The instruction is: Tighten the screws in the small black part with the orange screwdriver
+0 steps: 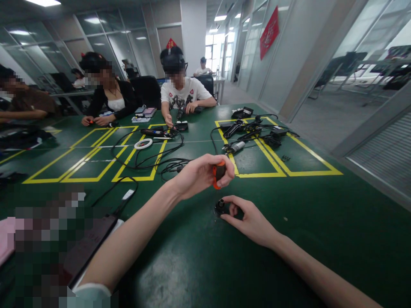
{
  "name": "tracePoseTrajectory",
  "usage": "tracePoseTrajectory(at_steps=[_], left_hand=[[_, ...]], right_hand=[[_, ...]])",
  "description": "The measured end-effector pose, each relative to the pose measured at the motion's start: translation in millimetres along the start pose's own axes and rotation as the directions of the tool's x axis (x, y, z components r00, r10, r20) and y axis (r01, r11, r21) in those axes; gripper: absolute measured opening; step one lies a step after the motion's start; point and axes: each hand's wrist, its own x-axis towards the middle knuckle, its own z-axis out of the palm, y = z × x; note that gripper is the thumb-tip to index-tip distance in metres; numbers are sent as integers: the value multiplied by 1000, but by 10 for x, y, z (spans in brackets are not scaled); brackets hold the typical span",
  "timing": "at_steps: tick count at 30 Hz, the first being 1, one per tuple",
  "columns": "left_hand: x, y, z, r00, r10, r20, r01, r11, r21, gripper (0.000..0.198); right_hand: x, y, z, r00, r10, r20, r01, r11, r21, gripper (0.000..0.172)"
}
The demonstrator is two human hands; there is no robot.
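Observation:
My left hand (204, 174) is raised above the green table, its fingers curled round a short orange-and-black tool handle (220, 170). Whatever tip the handle has does not show. Just below it, a small round black part (218, 209) with a brass-coloured post stands on the table. The thumb and forefinger of my right hand (245, 218) pinch this part from its right side. A gap separates the handle from the black part.
Tangled black cables (175, 164) lie ahead on the left. Power tools and a grey cylindrical motor (236, 148) lie among yellow tape lines. A white ring (143, 144) sits further left. Across the table, a person (184, 94) handles a drill; others sit leftward.

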Motion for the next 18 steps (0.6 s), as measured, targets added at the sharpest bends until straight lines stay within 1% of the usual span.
tracePoseTrajectory(at_steps=[3,8,11,12,15,18], left_hand=[[-2,-10,-2,1000,12,-15,-12,1000,-9,28],[-12,-13,17,1000,15,0,-15,1000,-20,34],[-13,-7,13,999,20,-31,-20,1000,0,24],[-11,-6,9,999,23,-36,-23,1000,-3,25],[0,-15,0,999,15,-34,-15,1000,-17,35],[8,-38,16,996,33,-77,-33,999,9,33]], right_hand=[[3,-5,-3,1000,-20,5,20,1000,-3,27],[7,-32,-4,999,-42,23,42,999,-4,28],[8,-33,3,998,-50,30,50,999,-6,27],[9,-31,6,998,-49,32,49,999,-4,27],[9,-26,11,998,-50,35,50,999,2,27],[10,-24,13,998,-61,31,61,998,1,27]])
